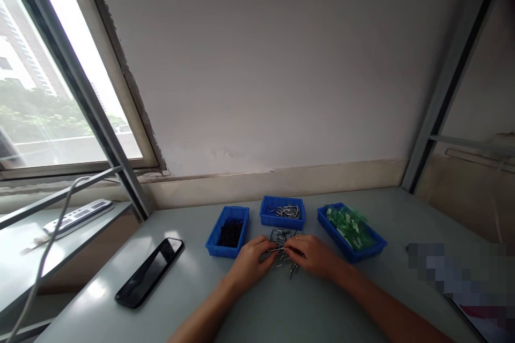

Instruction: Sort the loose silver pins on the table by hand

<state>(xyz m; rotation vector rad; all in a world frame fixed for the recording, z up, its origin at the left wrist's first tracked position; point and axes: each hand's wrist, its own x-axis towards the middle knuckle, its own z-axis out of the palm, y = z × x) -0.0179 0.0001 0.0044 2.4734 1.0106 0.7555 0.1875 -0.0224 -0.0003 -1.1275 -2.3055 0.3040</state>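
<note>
My left hand [251,260] is closed in a pinch, with a thin silver screw-like metal piece [276,250] at its fingertips. Facing it, my right hand [311,253] has its fingers pressed together near the other end of that piece; what exactly it grips is too small to make out. Beneath and between both hands lies a loose pile of similar silver metal pieces [283,236] on the grey tabletop, partly hidden by the fingers. Just behind the pile, a blue tray [281,222] holds more silver pieces [290,211].
Left of my hands stands a blue tray [224,252] of small dark pieces [230,233]. Another blue tray [336,236], at right, holds green plastic pieces [352,228]. A black phone [149,273] lies at left; a power strip [80,218] rests on a side shelf. Metal posts flank the table.
</note>
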